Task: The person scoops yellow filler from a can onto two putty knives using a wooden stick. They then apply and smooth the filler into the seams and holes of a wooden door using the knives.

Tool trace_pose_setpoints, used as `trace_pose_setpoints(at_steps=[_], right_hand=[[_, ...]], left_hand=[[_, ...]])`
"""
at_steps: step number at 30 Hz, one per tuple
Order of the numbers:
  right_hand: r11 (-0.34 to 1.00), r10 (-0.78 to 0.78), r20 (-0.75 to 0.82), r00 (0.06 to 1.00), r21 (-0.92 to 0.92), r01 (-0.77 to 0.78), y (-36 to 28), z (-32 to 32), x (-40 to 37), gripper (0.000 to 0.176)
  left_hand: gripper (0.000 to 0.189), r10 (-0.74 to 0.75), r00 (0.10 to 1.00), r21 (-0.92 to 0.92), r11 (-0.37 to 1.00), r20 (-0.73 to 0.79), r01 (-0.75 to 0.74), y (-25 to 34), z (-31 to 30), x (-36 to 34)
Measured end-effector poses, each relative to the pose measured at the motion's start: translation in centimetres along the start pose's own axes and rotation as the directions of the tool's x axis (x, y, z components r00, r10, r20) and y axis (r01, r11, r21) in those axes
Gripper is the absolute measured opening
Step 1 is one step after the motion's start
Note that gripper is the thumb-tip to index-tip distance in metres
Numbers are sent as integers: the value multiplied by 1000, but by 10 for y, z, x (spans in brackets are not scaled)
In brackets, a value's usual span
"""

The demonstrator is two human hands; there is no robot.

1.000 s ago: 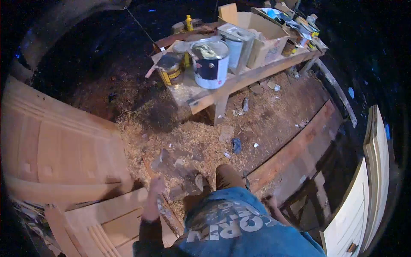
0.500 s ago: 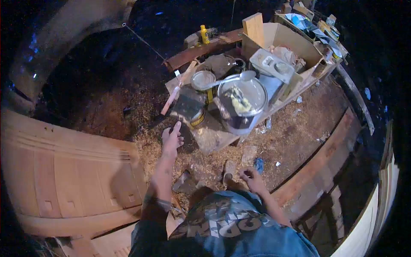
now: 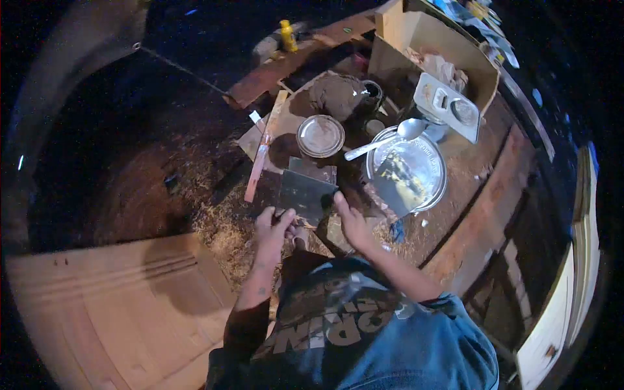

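A dark, flat rectangular scraper plate (image 3: 305,195) is in front of me at the near side of the worktable. My left hand (image 3: 274,229) pinches its lower left edge between thumb and fingers. At the plate's right edge is my right hand (image 3: 353,224), its thumb along the side and its other fingers partly hidden. Just beyond lies another thin plate (image 3: 318,170), partly covered. To the right, a round metal lid (image 3: 426,166) bears a spoon (image 3: 390,138) and a second scraper plate (image 3: 398,185) smeared with pale yellow paste.
A round can (image 3: 320,136) stands behind the plates, with a wooden strip (image 3: 265,153) to its left. A cardboard box (image 3: 448,49) and grey tray (image 3: 448,104) are at the back right. Wooden panels (image 3: 117,292) lie at left; a yellow bottle (image 3: 288,36) stands at the back.
My left hand has come to the dark plate, which now sits nearer me. My right hand has risen from beside my body to the plate's right edge. The view has moved closer to the table.
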State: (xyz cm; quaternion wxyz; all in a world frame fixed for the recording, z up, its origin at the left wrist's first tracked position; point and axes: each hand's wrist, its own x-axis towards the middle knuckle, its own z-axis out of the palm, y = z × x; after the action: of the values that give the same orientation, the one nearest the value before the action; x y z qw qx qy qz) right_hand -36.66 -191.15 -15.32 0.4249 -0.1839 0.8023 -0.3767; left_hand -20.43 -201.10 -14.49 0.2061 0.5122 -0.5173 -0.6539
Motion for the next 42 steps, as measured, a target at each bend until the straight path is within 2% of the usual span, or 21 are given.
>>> trace_pose_setpoints(at_steps=[2,5,7,8,9,10,11,12,13,14,18,22,26,30,33,35,37,38,39,40,42], right_hand=[[918,-174,-159,972,332,219,-31,6,3,65],[869,-105,-99,990,475,140,-25,21,36,49],[904,-10,-134,991,421,66,-40,21,30,40],[902,11,-127,992,430,45,-39,19,28,38],[897,31,-119,992,442,25,-40,21,26,37],[956,116,-389,914,293,4,-70,27,6,26],[899,36,-392,919,414,142,-67,32,4,24],[807,-45,-411,910,523,276,-59,35,1,22],[681,-122,-446,887,613,401,-52,37,-5,19],[608,-44,-411,911,712,351,-47,42,-16,18],[499,143,-303,942,844,196,-65,70,-53,32],[354,64,-223,973,917,187,-77,81,-70,42],[181,-39,-198,979,962,202,-84,65,-96,54],[11,-22,-280,960,960,280,-68,47,-123,65],[140,39,-470,882,876,461,-40,37,-142,76],[235,174,-533,828,839,491,-28,23,-160,78],[217,216,-593,775,804,554,-7,18,-171,76],[226,231,-648,726,762,607,4,17,-176,77],[240,249,-698,672,716,656,15,15,-181,77],[252,338,-644,686,764,594,24,9,-189,78],[299,414,-648,639,760,577,60,12,-190,82]], left_hand=[[15,27,996,-63,998,87,-21,-1,-14,9],[9,34,979,-118,993,203,-10,26,-42,6],[8,-33,947,-89,994,320,65,31,-76,16],[21,9,936,-149,988,353,47,25,-88,24],[26,-29,965,-241,966,260,94,23,-94,29],[31,-73,983,-325,937,171,127,32,-96,33],[36,-122,989,-403,903,88,147,39,-98,39],[46,-70,971,-440,883,227,167,33,-112,55],[44,-79,972,-406,899,221,166,37,-119,64],[42,-86,973,-370,915,215,162,44,-124,69],[37,17,911,-304,945,413,121,74,-129,83],[36,49,824,-247,963,565,112,96,-112,69],[31,129,821,-280,959,556,38,101,-80,35],[28,133,742,-156,987,657,-39,99,-55,0],[23,153,603,71,941,783,-331,92,-23,-33],[24,7,521,82,986,854,-148,76,-2,-47],[25,190,514,107,863,837,-493,86,5,-51],[26,261,564,244,705,783,-666,98,8,-48],[32,390,532,315,497,751,-809,105,10,-35],[37,512,491,415,262,705,-871,112,12,-22],[65,379,547,563,77,747,-823,111,12,6]])
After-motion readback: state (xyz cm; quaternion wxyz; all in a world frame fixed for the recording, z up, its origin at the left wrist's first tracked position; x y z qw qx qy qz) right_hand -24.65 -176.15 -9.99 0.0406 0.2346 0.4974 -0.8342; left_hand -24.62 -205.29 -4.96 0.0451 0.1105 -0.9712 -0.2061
